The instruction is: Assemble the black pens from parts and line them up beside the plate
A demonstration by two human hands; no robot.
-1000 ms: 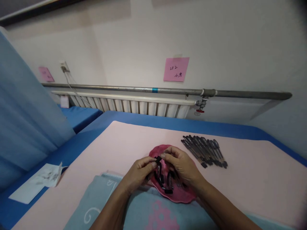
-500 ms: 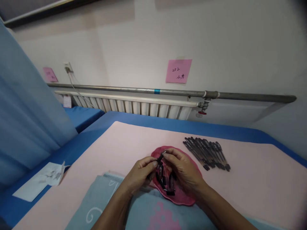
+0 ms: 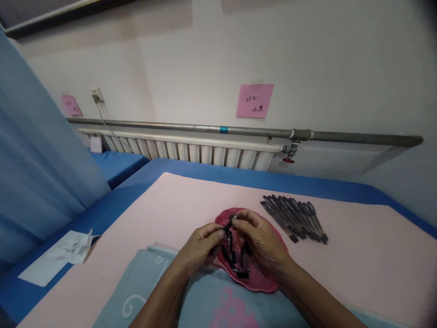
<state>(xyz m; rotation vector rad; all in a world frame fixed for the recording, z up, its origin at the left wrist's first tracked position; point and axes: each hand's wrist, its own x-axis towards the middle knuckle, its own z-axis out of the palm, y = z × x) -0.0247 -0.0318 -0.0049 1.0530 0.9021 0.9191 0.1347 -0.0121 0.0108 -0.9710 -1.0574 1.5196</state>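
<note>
My left hand pinches one end of a small black piece with a silvery tip between thumb and fingers. At its other end, the fingertips of my right hand are closed on the silvery tip. Both hands are over a pink-red dish with a wavy rim. Several dark, shiny small pieces lie in the dish, partly covered by my hands; their exact kind is hard to make out. Right of the dish, several black capped pens lie side by side in a slanted row.
A pink sheet covers the blue bed-like surface. Folded blue-green cloth lies at the front. White paper rests at left by a blue curtain. Behind are a radiator and a pipe with a red-handled valve.
Almost nothing differs. Both hands keep their hold on the small black piece over the dish, with only a very slight shift of the right hand's fingers.
</note>
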